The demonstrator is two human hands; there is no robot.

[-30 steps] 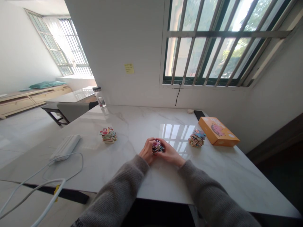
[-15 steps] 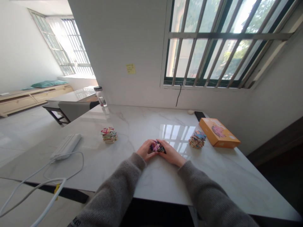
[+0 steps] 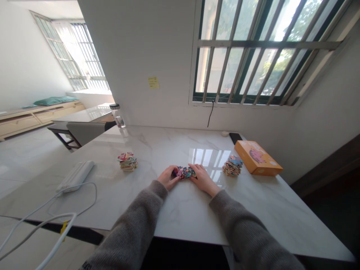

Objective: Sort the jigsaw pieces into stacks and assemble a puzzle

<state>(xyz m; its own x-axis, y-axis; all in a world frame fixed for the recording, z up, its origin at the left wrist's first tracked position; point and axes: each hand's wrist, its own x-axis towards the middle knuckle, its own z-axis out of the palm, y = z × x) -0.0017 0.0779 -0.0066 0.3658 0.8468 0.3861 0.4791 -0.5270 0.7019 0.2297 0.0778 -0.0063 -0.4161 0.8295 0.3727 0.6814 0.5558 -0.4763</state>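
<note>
A small heap of colourful cardboard pieces that look like jigsaw puzzle pieces (image 3: 185,173) lies on the marble-patterned table in front of me. My left hand (image 3: 169,177) curls around its left end, thumb at the near side and fingers at the far side. At the right end my right hand (image 3: 201,179) grips the pieces, fingers bent over the far edge and thumb close to the near edge. The middle of the heap shows between the two hands. A stack of similar pieces (image 3: 128,162) stands to the left, and another stack (image 3: 233,166) stands to the right.
An orange box (image 3: 257,157) lies beyond the right stack, with a dark phone (image 3: 235,138) behind it. On the left are a white power strip (image 3: 75,176) and its looping cables (image 3: 60,215). A clear bottle (image 3: 118,117) stands at the back left corner.
My hands have moved slightly apart. The pieces between them have spread from a compact bundle into a wider row, with more of them showing. The view has shifted a little.
</note>
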